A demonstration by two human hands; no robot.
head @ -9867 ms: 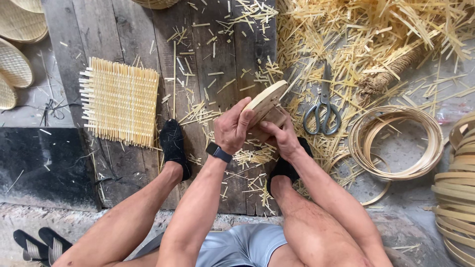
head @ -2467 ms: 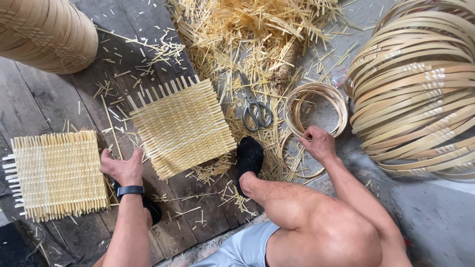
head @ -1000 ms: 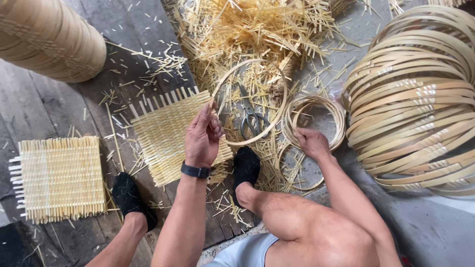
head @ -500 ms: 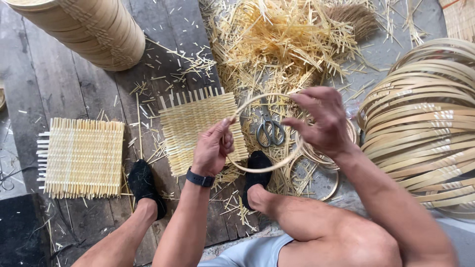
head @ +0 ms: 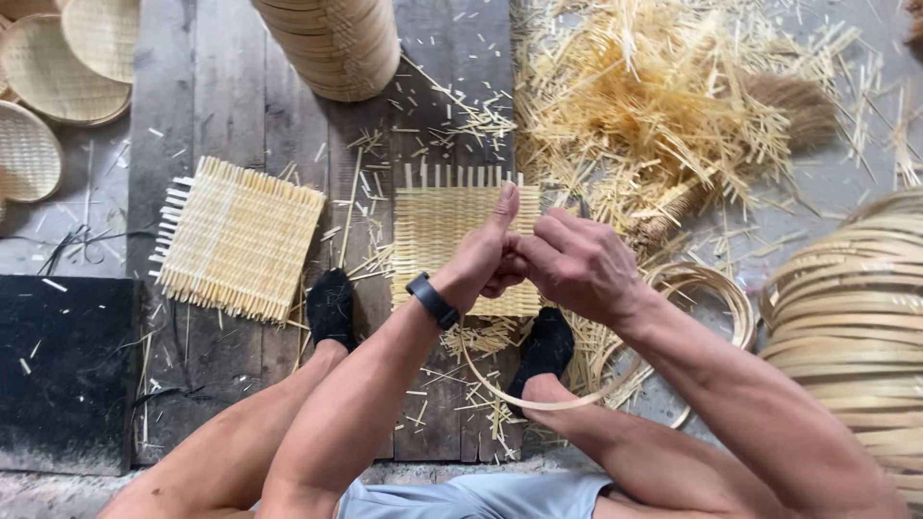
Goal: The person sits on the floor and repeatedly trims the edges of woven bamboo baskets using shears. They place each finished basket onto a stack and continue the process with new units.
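A thin bamboo hoop [head: 538,394] curves below the two hands, its lower arc sweeping from near the left wrist, past the toes of the right foot, and up toward the right forearm; the upper part is hidden behind the hands. The left hand [head: 481,259] and the right hand [head: 577,264] are pressed together over it — fingers of both closed on the strip where they meet, the left thumb sticking straight up. A black wristwatch [head: 431,300] sits on the left wrist.

Directly beneath the hands lies a square woven mat [head: 437,226] with loose strip ends poking out along its top edge; the hands cover its right half. A second woven mat [head: 238,238] lies to the left on the dark wooden planks [head: 221,106], tilted slightly, well apart from the first. The feet, in black socks [head: 332,306], rest on the planks between and below the mats.

To the right of the hands, a small coil of bamboo rings [head: 716,298] lies on the floor, and beyond it a large stack of hoops [head: 851,317] fills the right edge. Above — a heap of bamboo shavings [head: 654,106] spreads across the floor. A tall stack of rims [head: 336,38] stands at the top, and round woven trays [head: 58,67] lie in the top-left corner.
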